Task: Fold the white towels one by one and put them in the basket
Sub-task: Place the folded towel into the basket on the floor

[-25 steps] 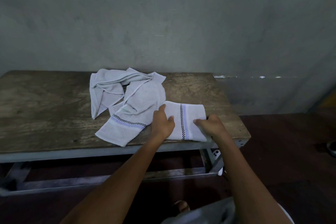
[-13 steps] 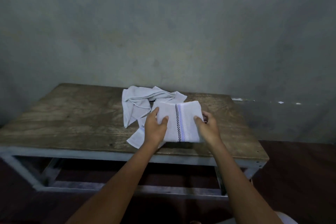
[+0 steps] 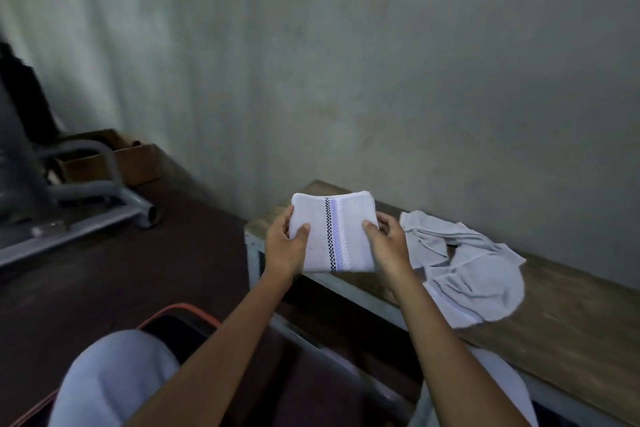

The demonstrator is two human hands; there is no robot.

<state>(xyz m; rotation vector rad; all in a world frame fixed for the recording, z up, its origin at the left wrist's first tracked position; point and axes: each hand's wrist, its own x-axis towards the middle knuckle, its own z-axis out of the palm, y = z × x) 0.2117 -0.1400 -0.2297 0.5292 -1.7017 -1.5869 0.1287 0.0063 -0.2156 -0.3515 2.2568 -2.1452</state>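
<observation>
Nearest the camera are the person's knees [image 3: 114, 378] in pale cloth. Between them, on the dark floor [image 3: 156, 270], lies the edge of an orange-rimmed container [image 3: 180, 314]. Too little of it shows to tell whether it is the basket.

Both bare forearms reach forward from there. The left hand [image 3: 285, 248] and the right hand [image 3: 388, 248] hold the folded towel [image 3: 332, 232] between them, one at each side edge. Each thumb is pressed on the front face, and the other fingers are curled round behind the cloth. The folded towel is a neat white square with a black checked stripe and a pale blue stripe running down its middle. It is lifted off the wood and faces the camera, above the left end of the table [image 3: 554, 329].

On the tabletop to the right of the hands lie the loose towels [image 3: 474, 274]. They are a crumpled white heap, apart from the folded one, with a striped edge hanging near the table's front rim.

Farther off to the left, a grey metal frame [image 3: 90, 218] rests on the floor. A brown cardboard box [image 3: 114, 163] stands behind it, against the wall. The grey, stained wall [image 3: 381, 62] fills the back.
</observation>
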